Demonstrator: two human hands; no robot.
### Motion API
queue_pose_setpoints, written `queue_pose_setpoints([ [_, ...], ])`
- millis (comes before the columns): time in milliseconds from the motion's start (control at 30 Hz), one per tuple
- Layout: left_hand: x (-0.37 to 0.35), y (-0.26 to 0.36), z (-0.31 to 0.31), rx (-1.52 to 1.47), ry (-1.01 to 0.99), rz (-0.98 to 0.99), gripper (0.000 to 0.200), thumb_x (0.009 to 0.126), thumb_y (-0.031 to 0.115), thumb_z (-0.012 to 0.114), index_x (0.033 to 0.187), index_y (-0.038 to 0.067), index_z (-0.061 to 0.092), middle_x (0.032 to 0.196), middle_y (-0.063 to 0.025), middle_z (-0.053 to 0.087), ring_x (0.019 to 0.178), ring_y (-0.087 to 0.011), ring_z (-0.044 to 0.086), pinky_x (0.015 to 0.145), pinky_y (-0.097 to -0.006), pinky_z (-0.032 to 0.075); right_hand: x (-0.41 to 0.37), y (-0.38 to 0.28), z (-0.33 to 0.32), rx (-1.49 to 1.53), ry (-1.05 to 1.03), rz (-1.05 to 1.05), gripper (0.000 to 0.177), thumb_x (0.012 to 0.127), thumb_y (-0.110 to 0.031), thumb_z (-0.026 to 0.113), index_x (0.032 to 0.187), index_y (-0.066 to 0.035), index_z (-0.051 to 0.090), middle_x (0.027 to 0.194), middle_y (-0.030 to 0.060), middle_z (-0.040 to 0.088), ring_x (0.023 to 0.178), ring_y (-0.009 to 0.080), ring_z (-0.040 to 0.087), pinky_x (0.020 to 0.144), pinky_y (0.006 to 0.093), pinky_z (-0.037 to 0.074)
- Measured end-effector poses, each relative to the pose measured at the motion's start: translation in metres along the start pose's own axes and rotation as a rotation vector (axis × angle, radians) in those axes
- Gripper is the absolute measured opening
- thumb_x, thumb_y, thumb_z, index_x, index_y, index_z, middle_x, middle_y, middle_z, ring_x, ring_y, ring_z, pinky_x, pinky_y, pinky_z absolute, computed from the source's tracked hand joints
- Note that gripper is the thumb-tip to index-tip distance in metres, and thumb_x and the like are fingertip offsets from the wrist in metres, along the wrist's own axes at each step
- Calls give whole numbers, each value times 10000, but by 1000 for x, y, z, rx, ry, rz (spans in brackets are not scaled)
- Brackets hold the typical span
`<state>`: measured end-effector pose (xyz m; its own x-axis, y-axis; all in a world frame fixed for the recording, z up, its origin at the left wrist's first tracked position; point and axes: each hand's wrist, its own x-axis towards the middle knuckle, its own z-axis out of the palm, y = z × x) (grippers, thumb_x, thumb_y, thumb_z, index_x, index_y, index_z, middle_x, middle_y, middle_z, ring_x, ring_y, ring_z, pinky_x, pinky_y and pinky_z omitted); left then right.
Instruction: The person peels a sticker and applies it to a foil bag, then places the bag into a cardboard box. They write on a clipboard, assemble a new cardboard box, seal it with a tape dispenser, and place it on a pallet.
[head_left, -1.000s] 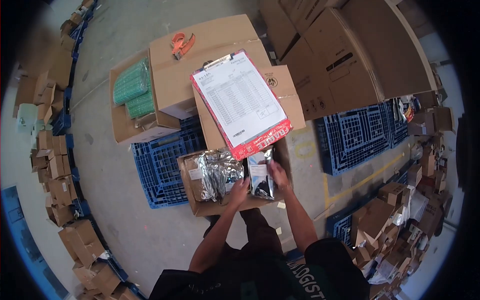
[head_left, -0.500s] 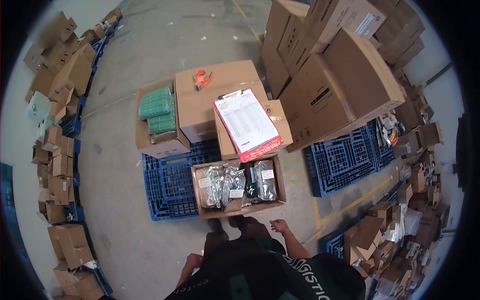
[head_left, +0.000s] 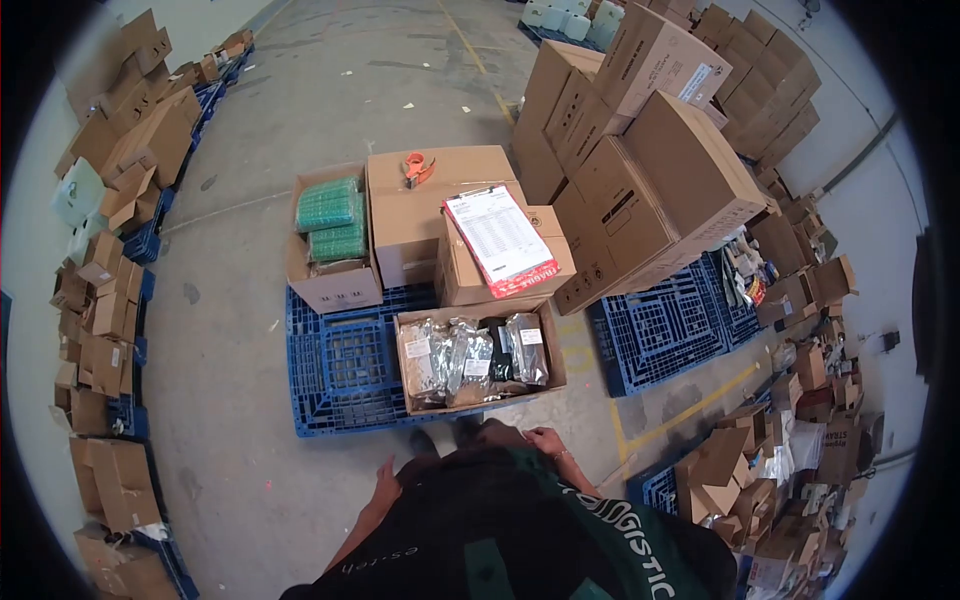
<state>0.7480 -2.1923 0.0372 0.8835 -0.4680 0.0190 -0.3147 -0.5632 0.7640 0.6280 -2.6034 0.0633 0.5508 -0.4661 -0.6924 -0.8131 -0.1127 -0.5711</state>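
Note:
My left hand [head_left: 387, 482] hangs low beside my body, fingers stretched out and nothing in them. Close to my right thigh is my right hand [head_left: 544, 441], its fingers loosely apart, just below the near edge of an open carton [head_left: 488, 404]. Neither hand visibly holds anything. Inside that carton stand several clear bags [head_left: 470, 362] with white labels. Behind it, a clipboard with a printed sheet [head_left: 497, 232] rests on a smaller closed box [head_left: 460, 282] with red FRAGILE tape [head_left: 525, 279]. An orange tape dispenser [head_left: 416, 170] lies on the larger carton [head_left: 400, 215].
A box of green-wrapped packs [head_left: 330, 215] sits left on the blue pallet [head_left: 340, 400]. Tall cartons [head_left: 640, 200] stand on another blue pallet [head_left: 660, 335] at right. Boxes [head_left: 120, 480] line the left wall; opened cartons [head_left: 735, 460] crowd the lower right.
The view has tilted up and moved nearer the pallet. My left hand has come up and its fingers have straightened; my right hand has moved in toward my thigh.

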Motion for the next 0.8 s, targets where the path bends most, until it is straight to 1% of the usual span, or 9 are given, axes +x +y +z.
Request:
queue_pose_setpoints([
  [33,5,2,-8,1,2,-5,380,809,58,530,1189,44,545,1036,-183,548,1032,-355,514,886,-413,433,0,-2,1,-60,3,-11,487,766,-471,664,903,-5,703,819,121,691,761,203,660,716,324,502],
  [100,30,21,-33,88,-337,88,429,780,4,491,1207,-1,532,1171,-173,512,1066,-334,499,892,-420,435,9,-13,-2,-120,-7,-53,489,764,-472,666,913,-8,702,829,128,692,765,217,661,723,327,504],
  [200,43,52,-54,168,-334,207,458,751,8,495,1206,8,541,1208,-147,510,1058,-317,509,877,-427,439,30,-18,-3,-193,-60,-134,485,766,-460,664,926,-4,699,843,144,693,772,234,663,728,338,511],
  [300,47,63,-42,187,-299,128,423,756,38,508,1173,6,576,1132,-131,569,1004,-306,540,832,-420,452,37,-52,-13,-214,-95,-168,393,830,-333,652,971,34,666,779,94,669,663,144,611,562,280,492],
  [400,62,73,-37,424,-474,197,428,767,59,501,1185,27,585,1039,-108,596,972,-290,553,792,-412,450,52,-59,-21,-325,-73,-247,399,813,-347,659,968,20,677,791,97,679,681,151,622,633,297,503],
  [533,95,76,-2,393,-507,202,436,771,78,503,1197,31,582,1042,-107,599,960,-282,556,770,-403,447,64,-70,-40,-314,-102,-234,411,800,-365,663,961,12,683,798,110,685,714,164,643,679,308,508],
  [633,108,78,34,236,-532,-1,450,761,93,510,1204,61,580,1018,-108,600,914,-281,561,758,-394,443,81,-71,-62,-408,-138,-206,377,807,-395,633,972,-61,692,843,124,694,775,227,662,733,348,506],
  [733,120,105,64,61,-446,-7,395,799,79,501,1184,85,592,985,-126,613,867,-298,576,755,-379,463,114,-66,-98,-301,-136,-206,367,818,-398,620,963,-68,686,843,120,691,787,240,660,741,348,503],
  [800,104,157,57,-353,90,-390,298,818,54,548,1092,111,650,952,-113,644,885,-257,607,794,-348,477,130,-66,-120,-386,-120,-328,366,838,-348,624,979,-12,653,776,110,664,717,199,644,688,342,497],
])
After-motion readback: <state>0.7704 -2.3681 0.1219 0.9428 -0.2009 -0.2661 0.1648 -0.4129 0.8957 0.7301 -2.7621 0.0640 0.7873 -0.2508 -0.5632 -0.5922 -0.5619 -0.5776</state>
